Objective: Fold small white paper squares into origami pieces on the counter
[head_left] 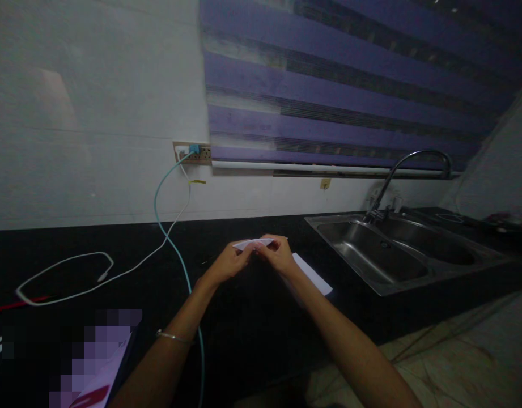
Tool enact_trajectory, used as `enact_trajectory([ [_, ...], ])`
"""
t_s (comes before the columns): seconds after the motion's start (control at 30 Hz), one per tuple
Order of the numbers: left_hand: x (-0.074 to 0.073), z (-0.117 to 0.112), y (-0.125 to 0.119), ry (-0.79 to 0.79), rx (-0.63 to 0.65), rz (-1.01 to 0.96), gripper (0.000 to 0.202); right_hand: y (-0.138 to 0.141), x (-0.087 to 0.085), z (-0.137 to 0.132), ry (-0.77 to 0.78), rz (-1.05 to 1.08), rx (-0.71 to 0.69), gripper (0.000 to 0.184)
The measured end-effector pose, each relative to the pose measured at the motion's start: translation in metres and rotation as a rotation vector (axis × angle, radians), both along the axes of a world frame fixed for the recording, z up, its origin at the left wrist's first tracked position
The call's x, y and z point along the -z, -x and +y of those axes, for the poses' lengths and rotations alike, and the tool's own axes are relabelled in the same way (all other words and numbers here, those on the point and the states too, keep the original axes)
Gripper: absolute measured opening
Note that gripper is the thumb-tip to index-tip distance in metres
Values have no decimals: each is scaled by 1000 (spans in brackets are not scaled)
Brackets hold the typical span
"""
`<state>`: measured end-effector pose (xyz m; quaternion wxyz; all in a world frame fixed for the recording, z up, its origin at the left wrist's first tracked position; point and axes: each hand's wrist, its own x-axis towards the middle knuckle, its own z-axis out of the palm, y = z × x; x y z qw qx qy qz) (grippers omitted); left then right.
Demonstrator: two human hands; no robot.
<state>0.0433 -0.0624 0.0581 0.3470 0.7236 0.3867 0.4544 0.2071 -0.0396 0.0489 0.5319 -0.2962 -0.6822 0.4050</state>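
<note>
Pinching a piece of white paper [249,244] between thumbs and fingers, the left hand [230,264] and right hand [280,256] hold it by its opposite ends, raised over the black countertop [252,328]. It looks folded, though the fingers hide much of it. Such paper should be nearly weightless, pliable and easily creased or torn, probably stiffer along any fold; a light grip near the edges would suit it. Beyond the right wrist lies a white sheet [314,276], and farther right sits the double-bowl steel sink [382,288].
</note>
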Motion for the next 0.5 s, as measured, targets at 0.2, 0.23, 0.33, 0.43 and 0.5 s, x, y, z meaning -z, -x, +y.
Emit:
enact_trajectory([
  [0.2,3,1,3,61,55,-14,46,0,1,0,35,1,-12,37],
  [0.23,4,2,2,90,73,-35,47,0,0,0,30,-2,-11,36],
  [0.33,9,8,1,189,108,-142,49,-1,-2,-2,3,-30,4,35],
  [0.43,12,15,1,267,131,-257,54,0,-5,-4,-16,-62,25,33],
  [0.5,14,19,2,314,155,-303,55,0,-5,-5,-21,-67,32,31],
])
